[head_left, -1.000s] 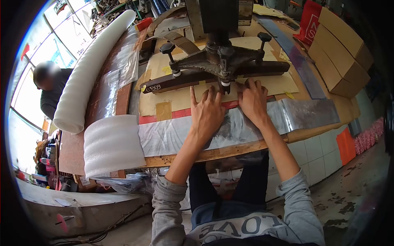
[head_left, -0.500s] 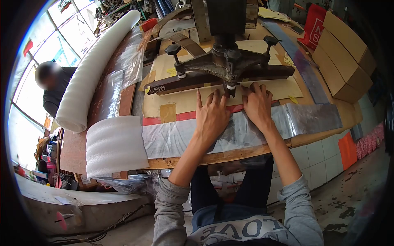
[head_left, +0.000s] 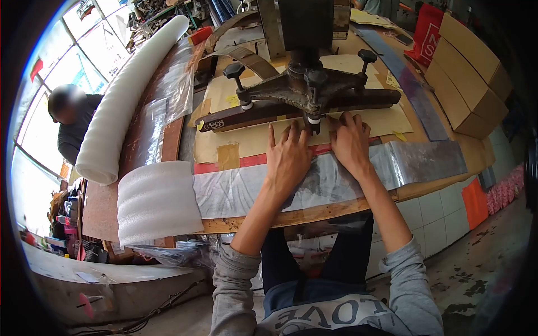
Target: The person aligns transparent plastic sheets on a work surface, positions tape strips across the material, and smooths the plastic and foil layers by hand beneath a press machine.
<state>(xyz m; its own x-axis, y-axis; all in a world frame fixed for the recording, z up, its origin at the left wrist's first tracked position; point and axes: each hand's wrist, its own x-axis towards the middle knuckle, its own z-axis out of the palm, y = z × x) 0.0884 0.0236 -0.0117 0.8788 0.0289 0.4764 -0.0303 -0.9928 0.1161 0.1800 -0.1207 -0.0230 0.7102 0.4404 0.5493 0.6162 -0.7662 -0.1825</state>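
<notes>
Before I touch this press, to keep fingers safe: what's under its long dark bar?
A tan sheet shows on both sides of the bar, so probably runs beneath. The left hand and right hand are at the bar's near side; anything directly underneath is hidden.

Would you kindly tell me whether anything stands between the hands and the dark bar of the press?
Nothing visible stands between the left hand or the right hand and the dark bar; the white-collared post appears in the gap between the hands.

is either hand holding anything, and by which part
Cannot be told: the left hand and right hand are palm-down near the dark bar, fingertip grip unclear.
</notes>
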